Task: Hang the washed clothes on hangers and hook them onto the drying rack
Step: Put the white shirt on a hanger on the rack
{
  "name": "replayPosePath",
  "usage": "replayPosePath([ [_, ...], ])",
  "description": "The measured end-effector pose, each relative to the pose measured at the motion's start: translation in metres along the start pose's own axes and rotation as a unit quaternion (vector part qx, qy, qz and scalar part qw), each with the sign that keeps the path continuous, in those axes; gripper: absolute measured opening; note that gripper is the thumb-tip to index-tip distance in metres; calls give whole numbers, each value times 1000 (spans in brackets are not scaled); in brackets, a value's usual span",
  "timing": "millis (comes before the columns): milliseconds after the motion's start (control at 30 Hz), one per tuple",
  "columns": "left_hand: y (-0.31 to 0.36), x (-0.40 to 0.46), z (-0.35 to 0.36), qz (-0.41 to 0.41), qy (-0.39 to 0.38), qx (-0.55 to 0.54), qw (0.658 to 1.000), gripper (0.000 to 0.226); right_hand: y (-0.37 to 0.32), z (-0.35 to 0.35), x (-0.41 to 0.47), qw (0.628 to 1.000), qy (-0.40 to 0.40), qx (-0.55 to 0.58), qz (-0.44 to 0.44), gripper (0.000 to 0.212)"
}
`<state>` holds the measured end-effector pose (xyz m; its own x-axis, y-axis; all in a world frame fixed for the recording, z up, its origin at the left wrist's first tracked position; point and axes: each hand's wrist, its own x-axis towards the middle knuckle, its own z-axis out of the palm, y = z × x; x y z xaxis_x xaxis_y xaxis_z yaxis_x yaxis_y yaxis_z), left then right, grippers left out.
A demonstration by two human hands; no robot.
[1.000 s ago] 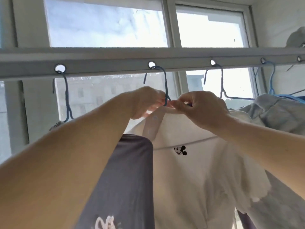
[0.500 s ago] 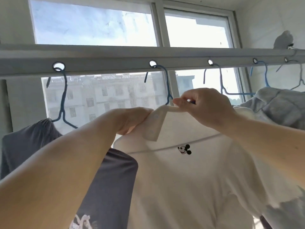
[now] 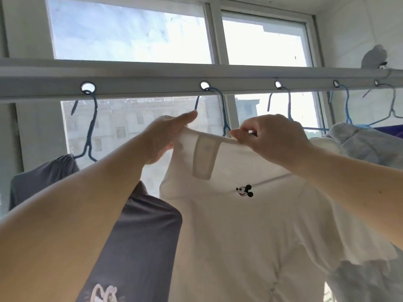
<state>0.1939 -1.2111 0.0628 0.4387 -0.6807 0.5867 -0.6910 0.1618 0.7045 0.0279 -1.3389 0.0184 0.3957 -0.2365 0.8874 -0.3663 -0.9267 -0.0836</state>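
Nearest, a dark grey garment (image 3: 135,243) with a pale print hangs below the left forearm. Beyond it, a white shirt (image 3: 239,232) bearing a small black cartoon mouse emblem (image 3: 244,190) hangs on a blue hanger (image 3: 222,112), whose hook passes through a ring hole in the grey drying rack bar (image 3: 152,81). The left hand (image 3: 168,138) holds the shirt's collar at its left end, fingers nearly straight along the fabric and thumb beneath. The right hand (image 3: 272,138) pinches the collar edge just right of the hanger neck, fingers curled. Another dark garment (image 3: 41,179) hangs at far left on its own hanger (image 3: 89,129); pale grey-blue clothing (image 3: 366,144) hangs at right. Farthest, a window (image 3: 130,33) shows sky and a building.
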Motion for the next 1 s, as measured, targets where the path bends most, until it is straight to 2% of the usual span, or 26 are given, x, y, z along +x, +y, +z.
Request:
replayPosePath([
  [67,-3,-5,-4,21,-7,148,989,43,-2,0,3,1000,-4,-13,-6,33],
  [100,-6,-8,-6,26,-22,230,973,48,-2,0,5,1000,-7,-20,-9,34],
  [133,-9,-10,-9,30,-45,318,946,53,-2,0,6,1000,-9,-27,-13,37],
  [233,-18,-15,-15,33,-103,539,835,63,-2,2,10,999,-8,-38,-27,41],
  [333,-24,-19,-20,20,-125,631,765,65,-4,6,11,998,-1,-42,-36,40],
  [400,-30,-20,-25,2,-138,654,744,64,-4,9,12,998,3,-46,-35,38],
  [500,-43,-17,-39,-4,-132,634,762,71,-3,15,13,998,4,-55,-32,40],
  [567,-41,-17,-42,31,-108,626,772,64,-3,18,13,998,7,-53,-27,39],
  [667,-34,-18,-39,126,-71,628,764,51,-4,20,13,999,13,-42,-27,39],
  [833,-34,-19,-36,138,-82,619,769,54,-3,23,13,999,20,-36,-25,42],
  [900,-33,-20,-35,170,-79,592,784,55,-2,23,13,999,27,-35,-21,42],
  [1000,-30,-22,-34,270,-24,493,827,51,0,24,12,999,32,-36,-15,43],
])
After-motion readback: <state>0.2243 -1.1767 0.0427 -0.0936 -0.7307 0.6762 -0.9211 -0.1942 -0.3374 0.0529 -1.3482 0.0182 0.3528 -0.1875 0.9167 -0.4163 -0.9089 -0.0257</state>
